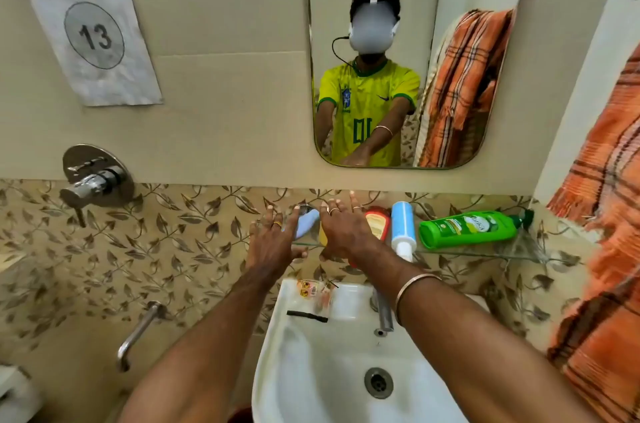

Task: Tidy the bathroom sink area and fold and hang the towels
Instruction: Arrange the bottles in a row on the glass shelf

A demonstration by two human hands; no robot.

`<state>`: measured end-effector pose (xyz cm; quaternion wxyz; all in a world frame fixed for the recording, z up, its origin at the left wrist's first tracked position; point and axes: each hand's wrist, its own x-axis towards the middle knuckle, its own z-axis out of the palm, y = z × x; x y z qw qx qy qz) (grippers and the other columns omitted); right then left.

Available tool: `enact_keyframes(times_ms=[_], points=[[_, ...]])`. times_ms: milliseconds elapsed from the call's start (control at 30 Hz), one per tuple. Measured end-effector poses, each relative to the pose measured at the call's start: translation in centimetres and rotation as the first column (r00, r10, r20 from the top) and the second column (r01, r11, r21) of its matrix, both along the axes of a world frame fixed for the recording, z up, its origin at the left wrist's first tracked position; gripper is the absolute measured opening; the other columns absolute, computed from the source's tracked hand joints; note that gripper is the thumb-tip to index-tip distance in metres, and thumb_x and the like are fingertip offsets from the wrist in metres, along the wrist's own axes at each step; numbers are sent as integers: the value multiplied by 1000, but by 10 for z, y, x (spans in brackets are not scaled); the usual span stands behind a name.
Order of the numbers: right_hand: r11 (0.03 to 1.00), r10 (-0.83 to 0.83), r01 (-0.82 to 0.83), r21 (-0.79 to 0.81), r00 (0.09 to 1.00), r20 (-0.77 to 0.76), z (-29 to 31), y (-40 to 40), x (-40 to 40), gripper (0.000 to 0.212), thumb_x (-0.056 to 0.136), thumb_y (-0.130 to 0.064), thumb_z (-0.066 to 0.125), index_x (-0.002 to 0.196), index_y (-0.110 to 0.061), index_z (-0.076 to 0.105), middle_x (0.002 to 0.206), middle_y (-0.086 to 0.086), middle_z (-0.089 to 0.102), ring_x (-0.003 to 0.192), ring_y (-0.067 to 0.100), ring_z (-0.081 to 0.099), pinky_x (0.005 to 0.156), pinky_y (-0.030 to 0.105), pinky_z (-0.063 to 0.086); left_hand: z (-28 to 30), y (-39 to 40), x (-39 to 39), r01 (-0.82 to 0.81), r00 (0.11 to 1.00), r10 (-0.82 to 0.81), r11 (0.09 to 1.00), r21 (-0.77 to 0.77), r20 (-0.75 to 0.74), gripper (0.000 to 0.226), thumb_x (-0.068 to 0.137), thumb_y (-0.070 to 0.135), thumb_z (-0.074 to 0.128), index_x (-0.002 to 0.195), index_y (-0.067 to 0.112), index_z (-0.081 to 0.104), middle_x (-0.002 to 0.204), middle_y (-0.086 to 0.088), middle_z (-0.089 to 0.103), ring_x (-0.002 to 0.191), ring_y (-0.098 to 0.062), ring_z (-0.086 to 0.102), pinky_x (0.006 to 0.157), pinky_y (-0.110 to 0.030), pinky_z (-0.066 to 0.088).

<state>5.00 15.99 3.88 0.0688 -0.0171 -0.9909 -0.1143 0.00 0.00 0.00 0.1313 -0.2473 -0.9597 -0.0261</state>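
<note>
Shelf-tidying looks underway: left hand (273, 242) and right hand (343, 232) hover, fingers spread, holding nothing, over the glass shelf (478, 251), whose toppled green bottle (467, 227) probably needs standing up while the orange towel (602, 249) waits unfolded at right.

The paper sign (88, 23) taped on the wall reads "WORKSTATION" above a circled "13"; the green bottle (468, 228) label is too blurred to read.
</note>
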Motion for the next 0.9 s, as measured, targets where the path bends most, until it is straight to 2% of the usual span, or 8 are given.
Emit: enact_keyframes(times_ms=[133,300,400,500,667,733,833,900], points=[[1000,-12,10,21,997,79,-2,-2,-5,95,76,-51,83,150,-8,42,159,17,42,152,30,32,125,60,-2,4,-3,-1,-19,1000,19,999,-43,-20,88,89,51,64,157,31,11,144,-18,54,151,-35,20,112,-56,28],[1000,13,-13,-26,1000,19,1,-4,-5,63,82,-29,79,137,-11,53,145,12,57,136,28,52,124,60,3,8,-7,-4,9,1000,-9,998,-54,-4,74,93,43,64,153,32,23,136,-15,60,148,-36,27,110,-53,31],[999,25,-26,-48,999,-21,2,-3,-3,54,86,-22,71,136,-10,53,136,11,63,127,28,59,124,55,18,14,-10,-7,42,999,-44,996,-77,-23,67,94,40,62,152,32,29,132,-14,63,144,-35,30,104,-49,34],[995,45,-47,-84,999,-25,5,1,-2,47,87,-19,70,131,-9,58,125,11,67,117,29,63,120,52,31,18,-15,-12,96,995,-98,993,-72,-24,61,96,41,59,151,29,34,126,-13,66,137,-32,37,101,-46,37],[984,54,-67,-162,995,-87,19,2,-1,36,92,-22,68,126,-10,63,115,13,67,103,30,65,94,42,54,34,-28,-27,143,990,-142,987,77,-25,42,97,41,57,137,27,54,109,-7,71,123,-28,45,96,-45,40],[981,44,-62,-182,994,-105,25,1,-1,33,93,-23,67,123,-9,62,115,14,66,102,31,65,85,41,55,43,-34,-32,148,989,-145,982,116,-33,34,96,42,58,125,24,60,105,-5,71,122,-26,46,93,-43,41],[977,18,-45,-209,991,-133,31,-2,-5,39,94,-22,69,128,-8,56,118,17,66,103,32,64,86,42,56,58,-43,-40,157,986,-148,979,131,-80,29,95,43,60,115,22,63,100,-5,70,115,-24,49,76,-35,36],[971,3,-36,-236,990,-139,36,-4,-8,43,95,-22,68,132,-7,53,119,19,66,104,34,64,86,44,56,68,-49,-46,160,985,-148,976,146,-92,30,93,44,62,114,23,64,99,-6,70,111,-24,49,71,-33,36]])
